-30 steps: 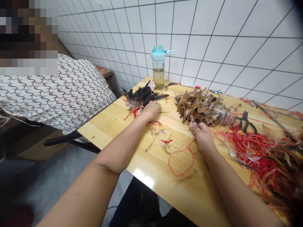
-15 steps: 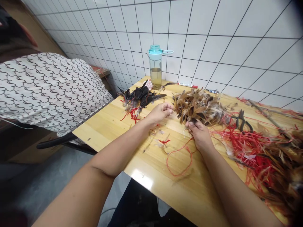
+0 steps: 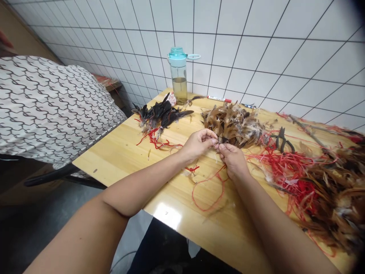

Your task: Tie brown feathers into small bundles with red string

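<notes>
My left hand (image 3: 199, 145) is closed in a pinch, its thumb and fingertips meeting those of my right hand (image 3: 232, 160). Between them sits the base of a small dark-tipped feather bunch (image 3: 223, 139), mostly hidden by the fingers. My right hand pinches this bunch from the right. A loop of red string (image 3: 192, 196) trails on the table below my right hand. Right behind the fingertips lies a large pile of brown feathers (image 3: 234, 121). To the left is a smaller group of black feathers (image 3: 164, 114) with red ties.
A bottle with a teal lid (image 3: 179, 78) stands by the tiled wall, near a red-and-white marker (image 3: 219, 99). Black pliers (image 3: 282, 140), tangled red string (image 3: 293, 167) and more brown feathers (image 3: 339, 190) lie right on the wooden table (image 3: 114, 148). A person in a patterned shirt (image 3: 57, 110) sits left.
My left hand has moved right, from apart to touching my right hand's fingertips at the feather bunch. The whole view has shifted slightly, so things sit further left and higher.
</notes>
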The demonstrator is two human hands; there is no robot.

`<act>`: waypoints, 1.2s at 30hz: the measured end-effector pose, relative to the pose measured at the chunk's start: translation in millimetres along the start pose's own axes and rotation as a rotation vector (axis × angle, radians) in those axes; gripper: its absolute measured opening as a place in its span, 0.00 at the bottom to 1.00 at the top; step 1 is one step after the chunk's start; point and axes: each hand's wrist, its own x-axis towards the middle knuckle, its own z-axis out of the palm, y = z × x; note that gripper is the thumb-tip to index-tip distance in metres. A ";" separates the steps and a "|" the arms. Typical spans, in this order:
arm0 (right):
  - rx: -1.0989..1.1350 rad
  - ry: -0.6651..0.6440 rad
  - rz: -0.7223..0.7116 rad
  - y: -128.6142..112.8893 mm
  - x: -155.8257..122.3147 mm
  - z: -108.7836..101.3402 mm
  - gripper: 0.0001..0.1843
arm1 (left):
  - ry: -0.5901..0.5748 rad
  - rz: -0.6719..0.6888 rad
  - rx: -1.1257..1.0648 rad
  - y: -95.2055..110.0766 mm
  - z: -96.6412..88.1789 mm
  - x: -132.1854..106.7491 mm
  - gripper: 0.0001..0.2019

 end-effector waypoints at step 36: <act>-0.053 -0.189 -0.071 5.3 -0.1 2.2 0.21 | -0.156 -0.117 -0.135 -16.6 -4.8 2.2 0.16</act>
